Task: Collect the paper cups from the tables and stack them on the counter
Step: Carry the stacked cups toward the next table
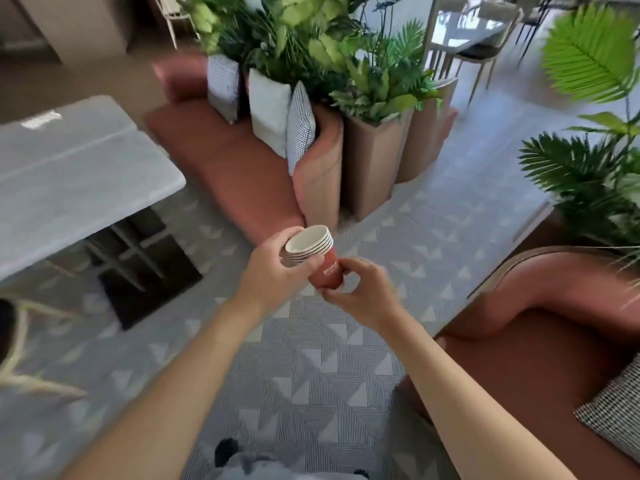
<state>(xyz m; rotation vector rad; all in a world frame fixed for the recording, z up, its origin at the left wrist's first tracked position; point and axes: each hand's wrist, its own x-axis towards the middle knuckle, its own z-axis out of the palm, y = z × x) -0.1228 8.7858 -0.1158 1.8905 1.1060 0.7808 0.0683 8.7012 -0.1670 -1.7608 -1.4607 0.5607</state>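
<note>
Both hands hold one nested stack of paper cups [316, 258] in the air over the patterned floor [311, 375], roughly mid-aisle. The left hand [277, 268] is curled round the rim end of the stack. The right hand [356, 289] pinches the red base end between thumb and fingers. The stack is tilted, mouth toward the upper left (several rims show, about five, though blur prevents a firm count). No counter is identifiable in this view, so delivery is judged not yet done.

Risks noted. The cups are light and only friction-nested; with the stack tilted, a slackened grip at either end could let inner cups slide apart and drop to the floor. Squeezing the base hard could crush the paper wall and jam the cups together. The picture is smeared, which suggests the head is moving, so footing and aim deserve care.

Clearances. The grey table [79, 174] stands to the left with its corner jutting toward the aisle and a dark base beneath. A pink bench sofa [225, 174] with cushions and a tall planter [374, 161] lie ahead. A pink armchair [540, 327] closes in on the right. Open floor runs between bench and armchair, toward the upper right past the planter; that corridor appears the widest route.
</note>
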